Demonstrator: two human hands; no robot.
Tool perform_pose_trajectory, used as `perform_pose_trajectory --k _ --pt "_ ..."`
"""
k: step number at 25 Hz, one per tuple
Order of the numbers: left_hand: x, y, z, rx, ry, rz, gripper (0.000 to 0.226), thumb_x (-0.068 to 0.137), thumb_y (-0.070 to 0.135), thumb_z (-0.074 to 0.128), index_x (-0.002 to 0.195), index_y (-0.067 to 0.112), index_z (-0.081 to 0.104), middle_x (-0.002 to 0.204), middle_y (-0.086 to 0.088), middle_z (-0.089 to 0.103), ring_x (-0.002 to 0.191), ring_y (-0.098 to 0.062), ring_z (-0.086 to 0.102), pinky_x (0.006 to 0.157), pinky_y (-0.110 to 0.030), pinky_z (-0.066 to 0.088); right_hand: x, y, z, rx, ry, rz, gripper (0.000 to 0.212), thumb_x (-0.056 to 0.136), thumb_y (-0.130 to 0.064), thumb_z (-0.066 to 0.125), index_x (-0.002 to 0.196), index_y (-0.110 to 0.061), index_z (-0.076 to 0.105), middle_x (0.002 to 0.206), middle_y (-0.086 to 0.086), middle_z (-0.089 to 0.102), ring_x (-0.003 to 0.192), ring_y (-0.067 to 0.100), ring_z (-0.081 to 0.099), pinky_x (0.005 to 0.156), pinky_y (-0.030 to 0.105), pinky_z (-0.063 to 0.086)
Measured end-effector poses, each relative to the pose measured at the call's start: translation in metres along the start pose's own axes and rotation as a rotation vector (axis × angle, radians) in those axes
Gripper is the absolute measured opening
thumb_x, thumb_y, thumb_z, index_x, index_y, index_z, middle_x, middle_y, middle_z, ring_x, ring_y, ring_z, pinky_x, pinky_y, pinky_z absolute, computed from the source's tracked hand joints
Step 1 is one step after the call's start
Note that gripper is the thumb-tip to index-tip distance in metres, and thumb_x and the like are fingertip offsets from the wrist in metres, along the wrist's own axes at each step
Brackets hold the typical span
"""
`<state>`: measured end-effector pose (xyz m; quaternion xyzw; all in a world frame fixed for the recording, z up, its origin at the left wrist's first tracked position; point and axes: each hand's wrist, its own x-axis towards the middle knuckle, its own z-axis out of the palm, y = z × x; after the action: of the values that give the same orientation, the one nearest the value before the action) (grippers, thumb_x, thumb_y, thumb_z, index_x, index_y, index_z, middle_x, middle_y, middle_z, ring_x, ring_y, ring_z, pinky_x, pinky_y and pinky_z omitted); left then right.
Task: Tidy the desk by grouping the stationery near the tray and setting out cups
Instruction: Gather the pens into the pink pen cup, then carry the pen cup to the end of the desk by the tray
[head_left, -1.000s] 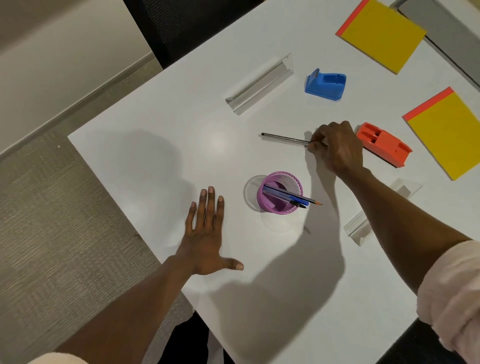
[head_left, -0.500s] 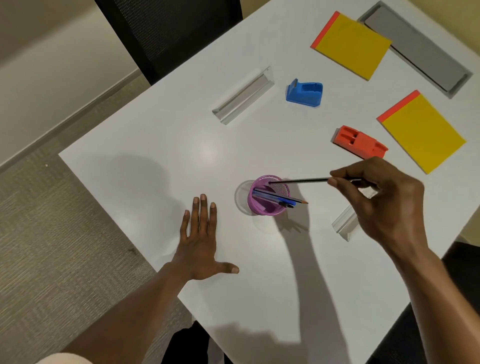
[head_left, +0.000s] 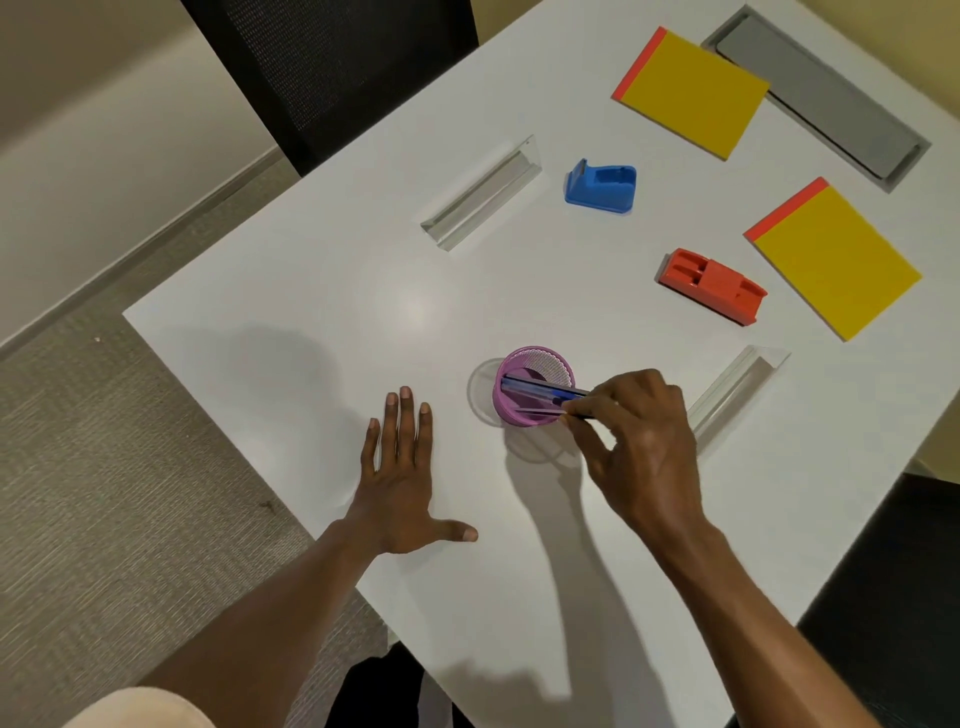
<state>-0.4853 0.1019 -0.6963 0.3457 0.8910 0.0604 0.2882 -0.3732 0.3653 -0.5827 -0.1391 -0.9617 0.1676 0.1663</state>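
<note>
A purple mesh pen cup (head_left: 535, 384) stands near the middle of the white desk (head_left: 415, 312), with blue pens (head_left: 540, 391) leaning inside it. My right hand (head_left: 644, 441) is at the cup's right rim, fingers pinched on a thin dark pencil (head_left: 540, 410) whose far end lies inside the cup. My left hand (head_left: 402, 478) rests flat on the desk left of the cup, fingers spread, holding nothing.
A blue tape dispenser (head_left: 602, 184) and a red one (head_left: 711, 285) sit further back. Two yellow notepads (head_left: 691, 91) (head_left: 834, 260) and a grey cable hatch (head_left: 815, 96) lie at the back right. Two clear trays (head_left: 480, 195) (head_left: 737, 395) lie on the desk. A black chair (head_left: 332, 62) stands behind.
My right hand picked the pencil up from the desk near the red dispenser, carried it toward me, and now has its tip lowered into the purple cup. The left hand stayed put.
</note>
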Motion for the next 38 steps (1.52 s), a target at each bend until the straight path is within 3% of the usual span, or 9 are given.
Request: perform_pose_trajectory --k 11,15,18,23,26,30,33,36,38 --pt "0.005 -0.004 0.010 0.031 0.033 -0.004 0.171 0.048 0.116 0.043 0.165 0.009 -0.021 0.173 -0.018 -0.032 0.160 -0.038 -0.030 0.128 -0.055 -0.012 -0.025 -0.014 0.009 -0.031 0.160 0.019 0.011 0.089 -0.013 0.077 0.099 -0.010 0.080 0.114 0.010 0.073 0.114 0.036 0.063 0.088 0.043 0.042" --pt "0.004 -0.004 0.010 0.049 0.045 0.004 0.171 0.049 0.116 0.042 0.164 0.008 -0.023 0.171 -0.018 -0.034 0.159 -0.038 -0.032 0.128 -0.060 -0.010 -0.047 -0.020 0.000 0.177 0.326 0.242 0.016 0.093 -0.016 0.075 0.109 -0.012 0.075 0.118 0.006 0.068 0.114 0.026 0.061 0.091 0.035 0.046" --pt "0.003 -0.003 0.009 0.066 0.034 0.013 0.171 0.049 0.116 0.040 0.163 0.007 -0.026 0.170 -0.019 -0.037 0.158 -0.038 -0.035 0.129 -0.060 -0.012 -0.072 -0.021 0.004 0.386 0.396 0.477 0.025 0.092 -0.013 0.076 0.115 -0.014 0.065 0.116 -0.006 0.065 0.110 0.020 0.062 0.082 0.033 0.055" --pt "0.003 0.001 0.003 0.087 -0.010 0.000 0.170 0.049 0.117 0.036 0.158 0.008 -0.036 0.164 -0.019 -0.047 0.153 -0.036 -0.044 0.127 -0.060 -0.017 -0.109 -0.027 0.036 0.399 0.258 0.546 0.028 0.088 -0.008 0.078 0.111 -0.014 0.065 0.113 -0.006 0.065 0.102 0.016 0.063 0.070 0.038 0.058" --pt "0.003 0.010 -0.004 0.064 -0.047 -0.021 0.165 0.062 0.105 0.052 0.159 0.003 -0.033 0.162 -0.024 -0.047 0.152 -0.042 -0.044 0.127 -0.060 -0.016 -0.109 -0.029 0.054 0.444 0.158 0.630 0.036 0.086 -0.019 0.082 0.117 -0.016 0.064 0.116 -0.007 0.066 0.102 0.013 0.065 0.071 0.035 0.060" --pt "0.013 0.018 -0.032 -0.122 0.068 -0.030 0.119 0.081 0.065 0.082 0.166 0.007 0.021 0.177 -0.022 0.003 0.165 -0.041 0.000 0.131 -0.057 0.017 -0.082 -0.030 0.067 0.531 0.066 0.780 0.066 0.078 -0.032 0.091 0.134 -0.018 0.060 0.125 -0.007 0.071 0.094 0.006 0.071 0.079 0.026 0.062" --pt "0.035 0.021 -0.064 -0.324 0.151 0.098 0.090 0.078 0.035 0.095 0.151 0.008 0.050 0.160 -0.016 0.047 0.150 -0.035 0.039 0.123 -0.050 0.036 -0.056 -0.025 0.071 0.530 -0.021 0.782 0.084 0.073 -0.041 0.094 0.142 -0.019 0.054 0.135 -0.004 0.070 0.109 0.015 0.070 0.091 0.034 0.062" --pt "0.062 0.032 -0.091 -0.431 0.124 0.226 0.060 0.070 0.028 0.096 0.123 0.019 0.068 0.122 -0.001 0.073 0.111 -0.016 0.068 0.095 -0.040 0.061 -0.037 -0.018 0.072 0.534 -0.022 0.736 0.089 0.069 -0.045 0.095 0.143 -0.023 0.051 0.134 -0.008 0.070 0.114 0.013 0.068 0.096 0.035 0.060" --pt "0.072 0.039 -0.101 -0.469 0.079 0.290 0.063 0.068 0.029 0.096 0.123 0.028 0.064 0.116 0.013 0.073 0.103 -0.005 0.068 0.078 -0.015 0.058 -0.027 -0.017 0.073 0.543 -0.010 0.715 0.092 0.068 -0.048 0.096 0.144 -0.022 0.052 0.135 -0.009 0.070 0.118 0.013 0.068 0.099 0.031 0.058"
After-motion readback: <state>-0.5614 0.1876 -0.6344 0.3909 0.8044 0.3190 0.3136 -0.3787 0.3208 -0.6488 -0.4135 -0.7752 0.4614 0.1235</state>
